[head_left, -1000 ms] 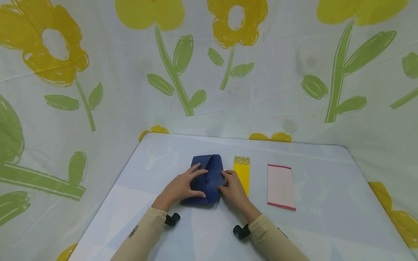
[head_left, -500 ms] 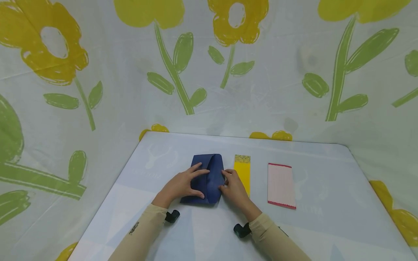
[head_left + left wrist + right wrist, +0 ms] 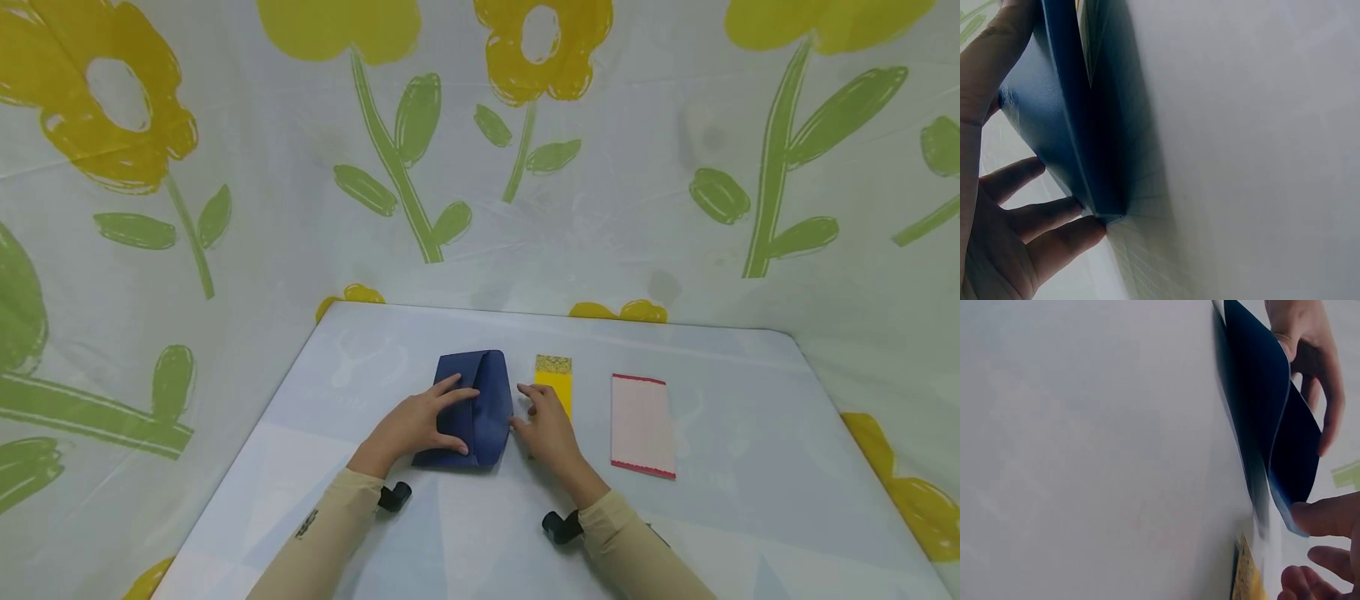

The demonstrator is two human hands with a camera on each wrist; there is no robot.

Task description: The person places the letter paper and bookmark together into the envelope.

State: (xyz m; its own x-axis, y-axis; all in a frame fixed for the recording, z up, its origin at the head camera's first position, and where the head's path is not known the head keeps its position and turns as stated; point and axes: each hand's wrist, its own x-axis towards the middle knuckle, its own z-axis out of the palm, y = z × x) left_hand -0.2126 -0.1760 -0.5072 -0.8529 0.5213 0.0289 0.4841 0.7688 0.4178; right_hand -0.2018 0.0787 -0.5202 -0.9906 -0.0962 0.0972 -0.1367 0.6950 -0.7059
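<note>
A dark blue envelope lies on the table with its flap side toward the right. My left hand rests across its left part, fingers spread and thumb on the paper near the lower edge. In the left wrist view, fingertips touch the envelope's edge. My right hand is at the envelope's right side, loosely bent, with its thumb tip right at the flap edge. The right wrist view shows the flap bowed up, and nothing between thumb and fingers.
Partly behind the right hand lies a yellow paper strip with a patterned top end. Farther right is a pale pink sheet with red ends. A flower-printed curtain stands behind the table.
My right hand has let go of the envelope's right edge, its fingers moving off a little to the right. The left hand stays in place on the envelope.
</note>
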